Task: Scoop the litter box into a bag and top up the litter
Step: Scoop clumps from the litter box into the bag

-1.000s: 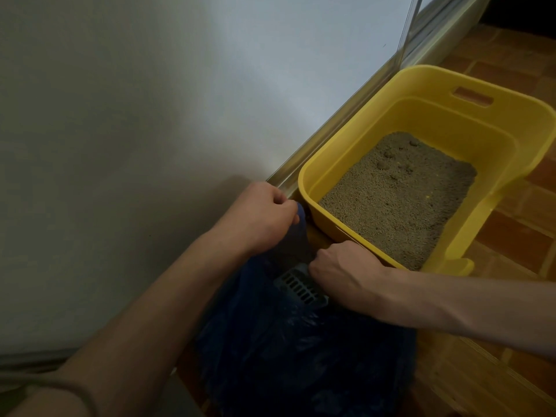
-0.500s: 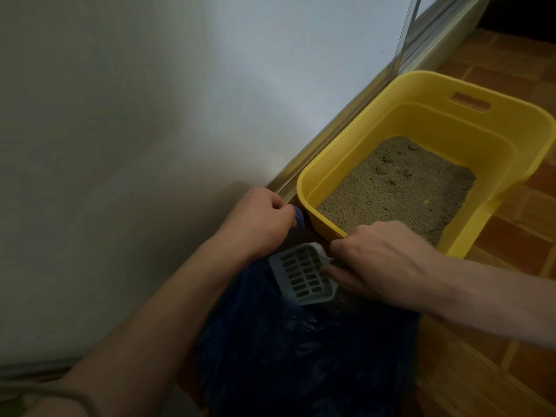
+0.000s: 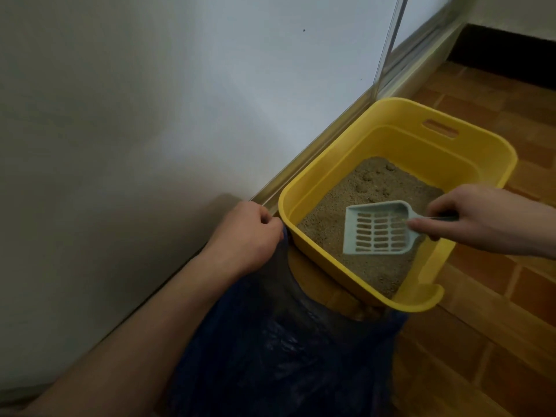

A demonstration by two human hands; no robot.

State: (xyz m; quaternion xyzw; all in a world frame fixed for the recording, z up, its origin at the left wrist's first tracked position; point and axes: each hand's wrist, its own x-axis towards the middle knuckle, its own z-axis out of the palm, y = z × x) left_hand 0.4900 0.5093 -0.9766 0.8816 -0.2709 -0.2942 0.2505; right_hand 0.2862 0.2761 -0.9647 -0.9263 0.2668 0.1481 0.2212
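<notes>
Litter box (image 3: 400, 305) | my right hand (image 3: 481, 218) fingers pinch scoop (image 3: 379, 228) handle, left hand (image 3: 246, 233) fingers bunch bag (image 3: 288, 350) rim | risk: clumps beyond scoop crumble through slots; bag mouth below fingers sags, spill on floor (image 3: 481, 341)

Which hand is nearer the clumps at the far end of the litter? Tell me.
Right. The right hand holds the scoop over the litter box, close to the clumps. The left hand grips the bag outside the box's near corner.

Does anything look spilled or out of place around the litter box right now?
Nothing stands out. The litter sits inside the yellow box, the scoop is empty, and the floor shows no spill.
</notes>
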